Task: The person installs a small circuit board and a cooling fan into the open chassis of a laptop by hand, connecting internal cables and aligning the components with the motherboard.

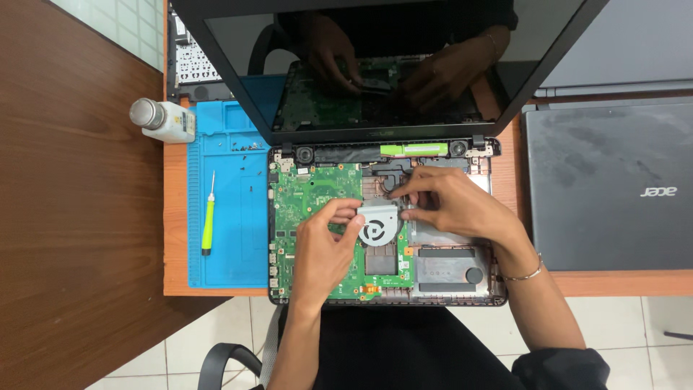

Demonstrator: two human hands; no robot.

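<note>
Cooling fan held over the opened laptop base, both hands on it.

I note the opened laptop (382, 217) lying base-up in the middle of the desk, its dark screen (390, 65) tilted away at the far side, with a blue work mat (231, 238) just to its left. The green circuit board (310, 209) fills the left half of the base. The grey cooling fan (378, 225) sits near the centre, below the copper heat pipe (382, 186). My left hand (325, 249) pinches the fan's left edge, fingers closed on the casing; my right hand (451, 202) grips its far-right corner with curled fingertips. In my judgement, the fan should stay level, held by its frame only, clear of the blades. A green-handled screwdriver (208, 224) lies on the mat, untouched.
</note>
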